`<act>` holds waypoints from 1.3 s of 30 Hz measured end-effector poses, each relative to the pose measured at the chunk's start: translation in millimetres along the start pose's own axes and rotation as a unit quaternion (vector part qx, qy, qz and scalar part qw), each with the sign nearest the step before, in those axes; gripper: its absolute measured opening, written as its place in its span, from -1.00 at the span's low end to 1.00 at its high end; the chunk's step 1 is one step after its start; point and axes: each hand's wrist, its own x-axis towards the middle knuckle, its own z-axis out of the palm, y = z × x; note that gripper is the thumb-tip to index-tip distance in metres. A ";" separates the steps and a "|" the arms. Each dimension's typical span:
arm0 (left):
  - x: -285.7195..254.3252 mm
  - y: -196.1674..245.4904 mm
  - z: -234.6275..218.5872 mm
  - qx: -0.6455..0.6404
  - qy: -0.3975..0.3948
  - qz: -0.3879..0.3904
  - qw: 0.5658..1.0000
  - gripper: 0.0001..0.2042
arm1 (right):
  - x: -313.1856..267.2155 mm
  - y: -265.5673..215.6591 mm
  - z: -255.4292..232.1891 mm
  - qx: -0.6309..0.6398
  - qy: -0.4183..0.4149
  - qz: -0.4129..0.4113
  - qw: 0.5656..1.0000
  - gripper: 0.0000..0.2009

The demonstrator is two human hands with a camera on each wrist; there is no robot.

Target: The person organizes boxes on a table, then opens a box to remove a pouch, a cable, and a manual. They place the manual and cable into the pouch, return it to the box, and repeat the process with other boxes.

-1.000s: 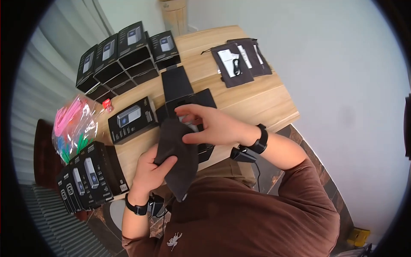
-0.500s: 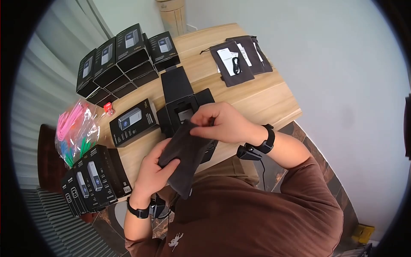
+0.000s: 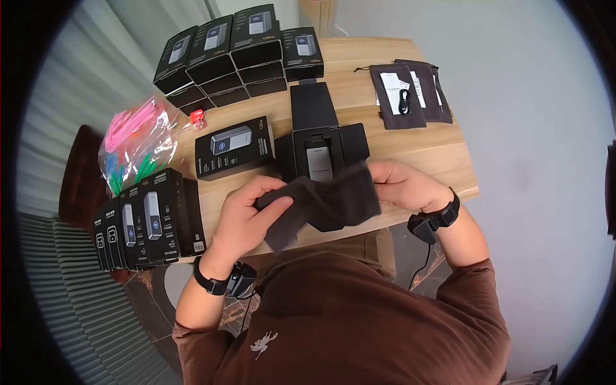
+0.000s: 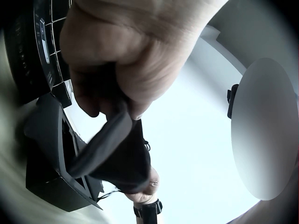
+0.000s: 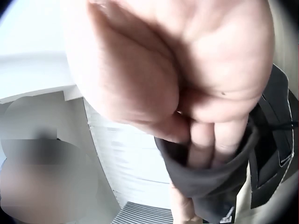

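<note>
My left hand (image 3: 247, 215) grips one end of a dark grey drawstring pouch (image 3: 337, 200), pinched between thumb and fingers. At the pouch's other end is my right hand (image 3: 410, 186). In the right wrist view its fingers (image 5: 202, 144) reach straight into the pouch's mouth (image 5: 205, 175), their tips hidden by the fabric. The pouch is stretched sideways between both hands, over the front of an open black box (image 3: 312, 108) with its flaps spread. A silver-grey device (image 3: 319, 163) lies inside that box. The left wrist view shows the pouch's folded fabric (image 4: 119, 161) hanging from my left hand.
A closed black box (image 3: 234, 147) lies left of the open one. Several stacked boxes (image 3: 221, 54) stand at the back left, more (image 3: 147, 224) at the front left. A clear bag of coloured ties (image 3: 138, 138) sits between. Further pouches (image 3: 401, 115), with papers and a black cable, lie at right.
My right hand has moved right, from the pouch's pinched edge to fingers inside its mouth. The pouch has swung from hanging toward my body to stretched sideways, and the view has shifted.
</note>
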 end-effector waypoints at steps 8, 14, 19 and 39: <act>0.6 7.0 -0.2 0.171 0.035 0.115 0.978 -0.85 | -9.8 1.1 -7.3 -0.137 -0.051 -0.030 0.989 -0.56; 3.0 9.3 5.4 0.202 0.023 0.172 0.964 -0.90 | -4.5 1.6 13.4 -0.115 -0.033 -0.077 0.990 -0.59; 1.7 -0.2 12.8 0.168 0.077 0.156 0.970 -0.90 | 1.5 12.7 34.2 -0.002 0.084 -0.048 0.995 -0.51; -26.4 -13.4 37.7 0.115 0.064 0.211 0.969 -0.94 | 24.0 29.6 50.4 -0.072 0.062 -0.110 0.989 -0.56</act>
